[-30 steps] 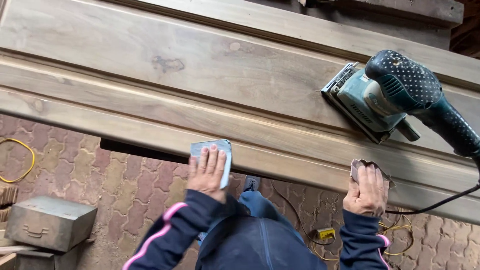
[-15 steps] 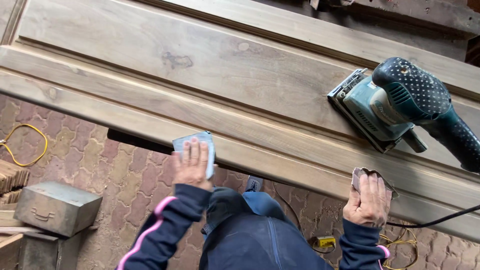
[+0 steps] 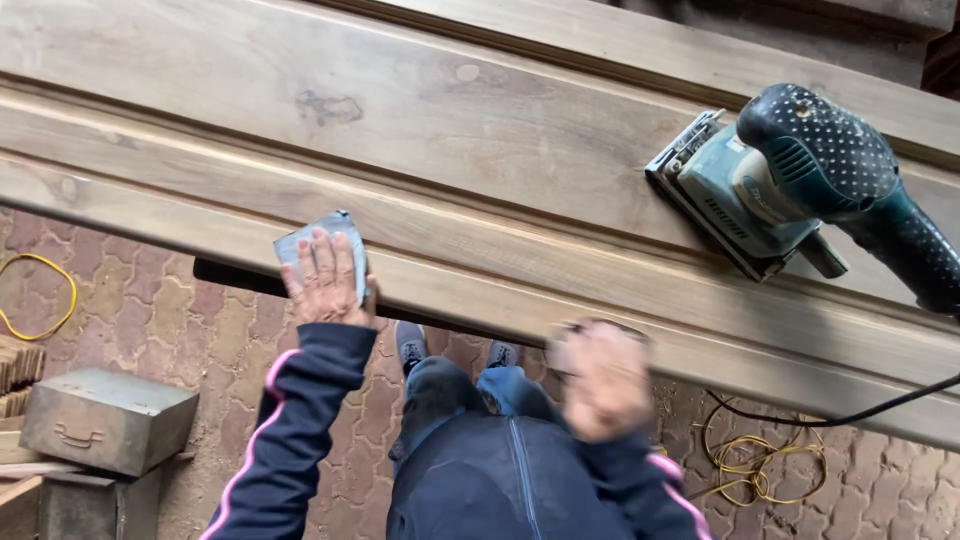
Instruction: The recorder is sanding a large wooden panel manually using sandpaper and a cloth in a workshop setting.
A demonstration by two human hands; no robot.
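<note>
The left hand [image 3: 325, 283] lies flat on a grey sheet of sandpaper [image 3: 322, 240], fingers [image 3: 320, 262] straight and close together, pressing the sheet against the front moulded edge of a long wooden plank [image 3: 400, 130] that runs across the whole view. The right hand [image 3: 600, 378] is further along the same edge, but it is a blur – I cannot tell whether its fingers are curled round anything or simply spread on the wood. Up on the flat of the plank, well apart from both hands, a blue-green electric sander [image 3: 790, 180] rests on its pad, its black cord [image 3: 850, 412] drooping over the edge toward a yellow coil of cable [image 3: 750, 470] on the paved floor [image 3: 150, 320]. A grey metal box [image 3: 105, 420] sits low on the left. The risk, as I see it: the plank appears tilted in this view, so rubbing along that edge could shake the sander and set it creeping – and a knee or foot catching the hanging cord would likely drag it off onto the paving
</note>
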